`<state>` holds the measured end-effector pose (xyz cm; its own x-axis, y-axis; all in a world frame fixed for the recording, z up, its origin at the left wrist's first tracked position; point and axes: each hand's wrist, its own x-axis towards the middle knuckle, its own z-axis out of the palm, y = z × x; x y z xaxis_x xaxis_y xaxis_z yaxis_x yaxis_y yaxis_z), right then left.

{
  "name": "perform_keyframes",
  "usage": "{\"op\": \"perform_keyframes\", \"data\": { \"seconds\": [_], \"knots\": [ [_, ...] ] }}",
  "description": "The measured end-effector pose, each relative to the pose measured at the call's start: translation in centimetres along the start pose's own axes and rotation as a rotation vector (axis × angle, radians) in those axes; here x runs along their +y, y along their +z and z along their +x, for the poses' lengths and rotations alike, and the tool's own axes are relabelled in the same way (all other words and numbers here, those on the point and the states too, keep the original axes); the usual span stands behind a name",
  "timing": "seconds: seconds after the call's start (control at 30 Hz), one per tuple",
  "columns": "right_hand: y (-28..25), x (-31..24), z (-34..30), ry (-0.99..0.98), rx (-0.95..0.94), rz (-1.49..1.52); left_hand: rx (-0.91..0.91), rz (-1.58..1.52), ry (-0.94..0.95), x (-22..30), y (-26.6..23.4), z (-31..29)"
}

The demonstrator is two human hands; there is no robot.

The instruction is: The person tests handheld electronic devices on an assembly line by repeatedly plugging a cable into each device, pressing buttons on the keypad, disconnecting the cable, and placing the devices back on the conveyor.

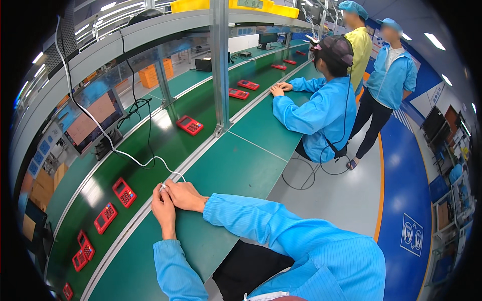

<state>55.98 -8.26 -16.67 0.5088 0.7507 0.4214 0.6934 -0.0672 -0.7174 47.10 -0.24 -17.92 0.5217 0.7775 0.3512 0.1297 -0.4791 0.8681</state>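
My left hand (163,211) and my right hand (187,195) meet over the metal rail at the bench edge. Their fingers are closed around the small white-and-silver end of a white cable (125,153). That cable drops from the upper left and runs behind my right hand. Exactly how the fingertips share the cable end is hard to see. Left of my hands, on the green conveyor belt, lies a red handheld keypad terminal (124,192), and a second red terminal (106,217) is just nearer. Neither hand touches them.
Further red terminals (190,125) lie along the belt both ways. A metal post (220,70) rises from the rail ahead. A black cable (136,103) hangs by a monitor (93,120). A seated co-worker (321,100) in blue works further along; two people (389,75) stand behind.
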Motion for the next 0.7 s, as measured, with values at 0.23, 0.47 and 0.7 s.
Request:
{"op": "perform_keyframes", "data": {
  "seconds": [0.23,0.47,0.7],
  "knots": [
    [-0.1,0.3,0.0,0.001,-0.004,-0.027,-0.003,0.022,-0.045,1.5,0.0,-0.2],
    [0.0,0.2,0.2,-0.014,0.000,-0.021,0.001,0.027,-0.007,0.5,0.2,0.1],
    [-0.1,0.4,0.2,0.006,-0.019,-0.005,-0.002,0.003,0.005,0.2,0.5,0.2]
  ]
}}
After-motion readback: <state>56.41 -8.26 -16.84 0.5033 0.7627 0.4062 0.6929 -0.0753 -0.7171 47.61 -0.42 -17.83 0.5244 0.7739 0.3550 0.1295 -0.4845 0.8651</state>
